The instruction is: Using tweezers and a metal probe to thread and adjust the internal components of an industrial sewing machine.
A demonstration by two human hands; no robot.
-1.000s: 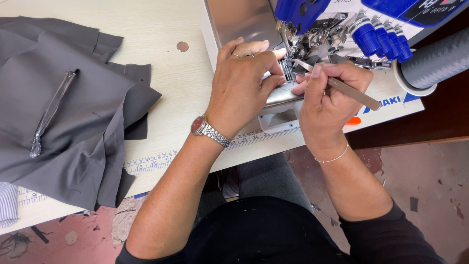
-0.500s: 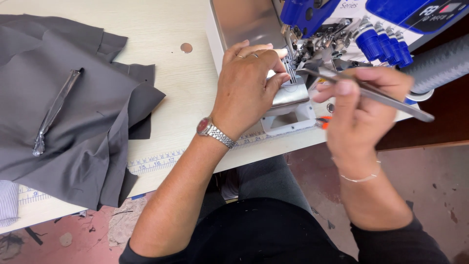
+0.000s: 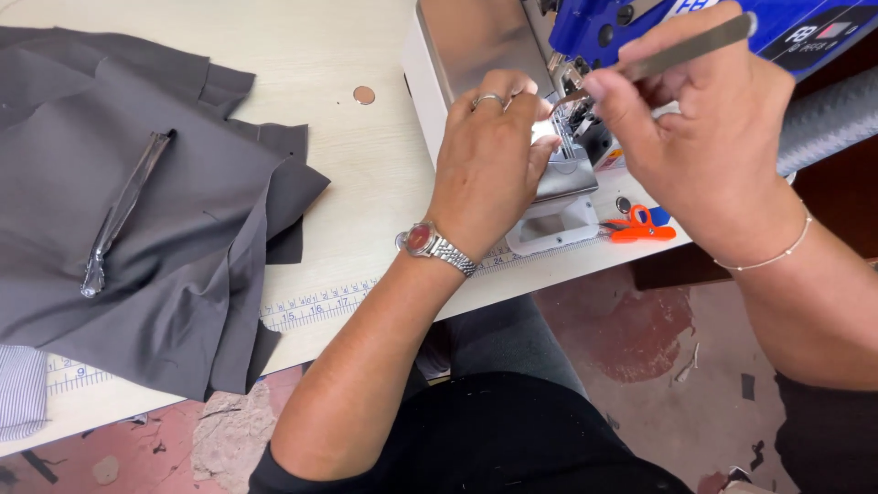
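My left hand, with a ring and a silver wristwatch, rests on the metal bed of a blue and white sewing machine, its fingertips pressed against the needle area. My right hand pinches a pair of long metal tweezers, whose tip points down-left into the needle area beside my left fingers. Whether thread is caught in the tweezers cannot be made out.
A pile of grey fabric with a clear plastic strip lies left on the pale table. A tape measure runs along the front edge. Orange thread snips lie by the machine. A grey thread cone sits at right.
My right hand has risen and swung the tweezers so the tip now points into the needle area. The view has moved closer; my left hand stays on the machine.
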